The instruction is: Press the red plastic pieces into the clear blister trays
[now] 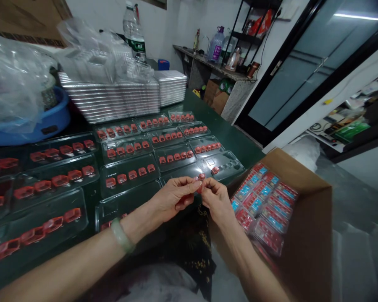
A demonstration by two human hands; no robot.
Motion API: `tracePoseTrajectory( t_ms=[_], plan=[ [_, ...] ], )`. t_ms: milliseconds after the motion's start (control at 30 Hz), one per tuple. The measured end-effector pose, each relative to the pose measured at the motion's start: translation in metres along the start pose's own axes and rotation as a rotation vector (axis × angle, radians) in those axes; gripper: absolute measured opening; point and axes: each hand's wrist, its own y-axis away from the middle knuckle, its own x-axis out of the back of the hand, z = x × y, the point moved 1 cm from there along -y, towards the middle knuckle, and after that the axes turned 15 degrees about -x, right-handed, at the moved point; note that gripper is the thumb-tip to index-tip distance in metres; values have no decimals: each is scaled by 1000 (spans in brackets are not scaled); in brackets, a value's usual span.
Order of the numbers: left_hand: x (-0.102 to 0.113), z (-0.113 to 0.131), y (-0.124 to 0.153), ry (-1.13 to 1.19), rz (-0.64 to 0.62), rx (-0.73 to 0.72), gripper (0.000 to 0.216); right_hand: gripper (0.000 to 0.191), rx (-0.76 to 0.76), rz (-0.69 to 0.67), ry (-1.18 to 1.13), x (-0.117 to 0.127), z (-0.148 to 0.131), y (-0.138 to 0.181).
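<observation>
Your left hand (179, 193) and right hand (216, 196) met at the near side of the green counter (223, 128), thumbs and fingers of both drawn narrow on small red pieces (201, 176); whether each hand gripped a separate piece could not be told. A pale green bangle (122, 235) circled your left wrist. Just beyond your fingers lay a clear tray (228, 167) with a single red block (214, 170) in it; most of the neighbouring trays (130, 188) carried a row of similar blocks. To the right of your right hand, an open cardboard box (313, 218) contained packs (269, 239) in red and blue, set close together. At the far left, clear plastic bags (12, 84) lay over a blue basin (58, 119). At the back rose stacked trays (113, 98), with a green-labelled bottle (138, 44) behind them. Beyond the counter, to the right, stood a black-framed glass door (296, 71).
</observation>
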Motion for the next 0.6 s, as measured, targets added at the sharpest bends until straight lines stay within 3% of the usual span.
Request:
tracePoseTrajectory(
  t_ms=[167,267,500,600],
  plan=[
    [-3,1,2,-159,-44,-13,26,9,-124,-91,-172,2,7,0],
    [-2,1,1,-127,-35,30,26,13,-136,-138,-216,2,8,5],
    [-6,-4,-5,-30,58,72,25,22,180,95,153,6,-7,19],
    [-9,-8,-7,-21,47,81,25,12,254,158,309,10,-9,22]
  ],
)
